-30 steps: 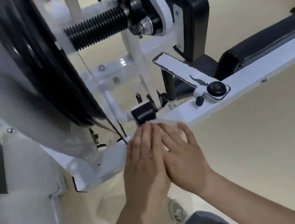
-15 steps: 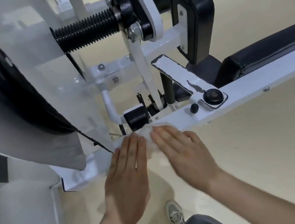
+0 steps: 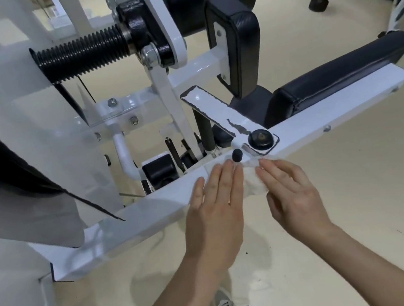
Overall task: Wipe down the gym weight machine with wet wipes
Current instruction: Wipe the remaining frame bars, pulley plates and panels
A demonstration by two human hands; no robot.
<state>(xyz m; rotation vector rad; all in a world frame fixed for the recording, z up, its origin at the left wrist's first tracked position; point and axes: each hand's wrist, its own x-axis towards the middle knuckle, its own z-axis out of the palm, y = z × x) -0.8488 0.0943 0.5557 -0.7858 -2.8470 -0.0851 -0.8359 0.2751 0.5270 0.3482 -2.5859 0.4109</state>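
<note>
Head view, 1 entry. Landmark: round black knob (image 3: 260, 138) set on the white frame beam (image 3: 137, 218) of the weight machine. Item 1, wet wipe (image 3: 252, 181): white, crumpled, lying on the beam's near face just below and left of the knob, between the 2 hands; it touches the beam and appears spread so that both hands can press it flat against the painted metal. Item 2, left hand (image 3: 215, 218): below and left of the knob, palm down, fingers (image 3: 223, 178) straight and released, tips resting on the beam at the wipe's left edge, not clenched round anything; probably placed so to pin that side of the wipe. Item 3, right hand (image 3: 295, 195): directly below the knob, fingers extended, released, bearing on the wipe's right edge; whether the thumb pinches the cloth cannot be told. Item 4, small black stopper (image 3: 237, 156): just left of the knob, touching the wipe's upper margin, a likely snag for the cloth. Item 5, black threaded rod (image 3: 83, 55): well above and left of the knob, not reached. Item 6, black padded seat (image 3: 338, 75): right of and above the knob, untouched. Judged step: wiping along the beam toward the knob; most of the machine looks unwiped as yet.
</note>
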